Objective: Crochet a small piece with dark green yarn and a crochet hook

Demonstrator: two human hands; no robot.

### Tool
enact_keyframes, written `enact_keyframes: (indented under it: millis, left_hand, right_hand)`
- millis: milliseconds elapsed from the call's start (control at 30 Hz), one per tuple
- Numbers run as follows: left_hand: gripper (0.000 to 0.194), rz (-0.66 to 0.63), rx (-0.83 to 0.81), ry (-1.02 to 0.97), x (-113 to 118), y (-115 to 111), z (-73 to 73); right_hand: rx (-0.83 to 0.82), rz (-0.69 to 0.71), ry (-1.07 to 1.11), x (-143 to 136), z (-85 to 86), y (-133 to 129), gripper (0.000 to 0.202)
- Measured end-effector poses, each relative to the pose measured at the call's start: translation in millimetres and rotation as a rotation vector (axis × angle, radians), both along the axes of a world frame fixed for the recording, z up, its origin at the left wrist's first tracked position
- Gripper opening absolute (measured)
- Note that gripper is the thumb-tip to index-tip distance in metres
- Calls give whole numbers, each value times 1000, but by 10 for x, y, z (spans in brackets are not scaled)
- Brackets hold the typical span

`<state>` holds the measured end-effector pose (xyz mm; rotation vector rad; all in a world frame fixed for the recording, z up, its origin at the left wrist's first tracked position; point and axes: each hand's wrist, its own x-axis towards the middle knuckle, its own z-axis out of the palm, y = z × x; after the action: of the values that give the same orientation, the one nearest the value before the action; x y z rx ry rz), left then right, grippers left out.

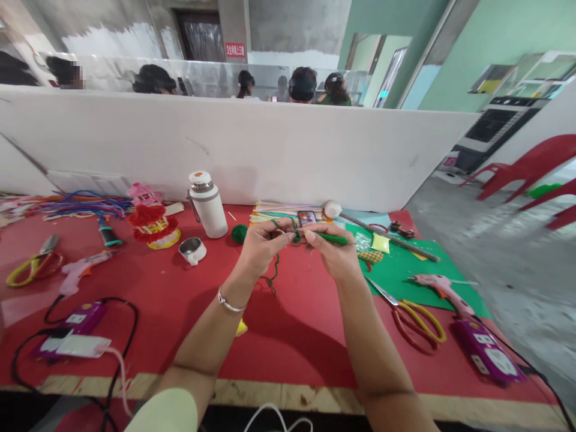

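Note:
Over the middle of the red tabletop, my left hand (265, 246) pinches a small piece of green yarn work, with a strand running over its fingers. My right hand (335, 249) grips a crochet hook (333, 238) by its green handle, and the tip meets the yarn between both hands. A loose tail of green yarn (275, 270) hangs below my left hand. Behind that hand lies a green yarn ball (239, 233). A phone (307, 218) with a lit screen stands just beyond my fingers. The stitches are too small to make out.
A white thermos (207, 207) and its cup (192, 251) stand left. Scissors (407, 315), a pink glue gun (443, 291) and a purple power strip (488, 351) lie right. Another glue gun (83, 270) is at left. A white partition (288, 153) borders the table; people sit beyond.

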<state>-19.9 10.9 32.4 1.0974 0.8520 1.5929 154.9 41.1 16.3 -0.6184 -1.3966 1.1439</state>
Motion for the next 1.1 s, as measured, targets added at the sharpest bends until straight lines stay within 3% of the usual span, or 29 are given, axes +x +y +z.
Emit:
enact_keyframes:
  millis: [233,500,600,700,800,1100]
  left_hand:
    - [29,-15,57,191,-17,11,-34]
    - [56,-1,182,423,-7,15,-9]
    - [54,-86,75,314,-5,11,-22]
    - [37,-201,-87,64,-18,-19,6]
    - [44,-259,-166,-125,-35,-44,54]
    - [48,-132,-74,-222,63,-16,7]
  right_hand:
    - [4,24,65,23,50,-28,14]
    - [-27,52,97,66,103,-57,18]
    - [-19,57,105,70,101,-62,17]
    - [-24,41,95,69,95,-61,20]
    - [-40,39,102,53,87,-54,21]
    - [-48,44,96,-20,36,-38,22]
